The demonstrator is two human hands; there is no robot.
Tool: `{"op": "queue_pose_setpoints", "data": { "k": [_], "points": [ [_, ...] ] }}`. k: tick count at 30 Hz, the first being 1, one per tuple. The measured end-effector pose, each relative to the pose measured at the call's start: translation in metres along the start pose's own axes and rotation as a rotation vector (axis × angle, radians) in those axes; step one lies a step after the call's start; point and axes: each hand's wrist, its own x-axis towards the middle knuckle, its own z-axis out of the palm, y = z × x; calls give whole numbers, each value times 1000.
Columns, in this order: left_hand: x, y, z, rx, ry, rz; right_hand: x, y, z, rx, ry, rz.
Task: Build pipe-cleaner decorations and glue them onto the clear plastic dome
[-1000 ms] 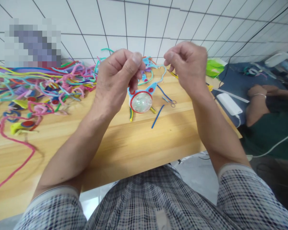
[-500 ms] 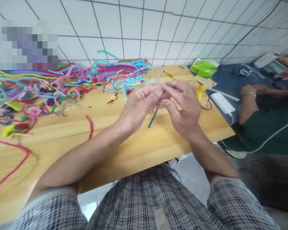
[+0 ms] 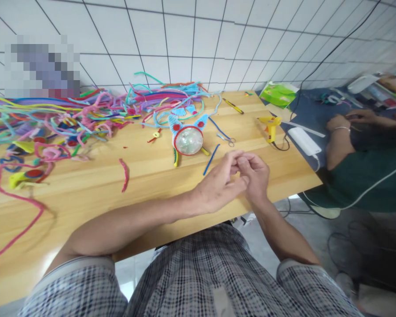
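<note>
My left hand (image 3: 219, 182) and my right hand (image 3: 255, 175) meet over the front of the wooden table, fingertips together. The fingers of both are bent and closed; whatever they pinch, if anything, is too small to make out. Beyond them lies a clear round piece with a red rim (image 3: 188, 141), with two light blue ears bearing red dots. A short blue stem (image 3: 211, 159) lies just left of my hands, and small scissors (image 3: 230, 141) rest behind them.
A heap of coloured pipe cleaners (image 3: 95, 110) covers the back left. A yellow glue gun (image 3: 271, 127) stands at the right, near a white power strip (image 3: 304, 141). A yellow cutter (image 3: 233, 105) lies at the back. Another person's hands (image 3: 341, 122) are at the far right.
Both my hands have moved toward me and to the right, staying together. The round piece with ears, the scissors and the glue gun are now uncovered.
</note>
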Motion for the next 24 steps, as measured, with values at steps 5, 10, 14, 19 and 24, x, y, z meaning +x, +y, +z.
{"op": "queue_pose_setpoints", "data": {
  "k": [5, 10, 14, 19, 24],
  "points": [
    [-6, -12, 7, 506, -95, 138, -15, 1, 5, 217, 120, 277],
    [-7, -13, 8, 1063, -191, 276, -17, 5, 10, 434, 125, 471],
    [-6, -21, 6, 1092, -147, 669, -14, 6, 11, 420, 55, 556],
    [-7, -28, 8, 1005, -80, 875, -11, -4, 14, 402, -42, 533],
    [-6, -29, 5, 940, -62, 842, -13, -16, 5, 285, -166, 481]
  ]
}}
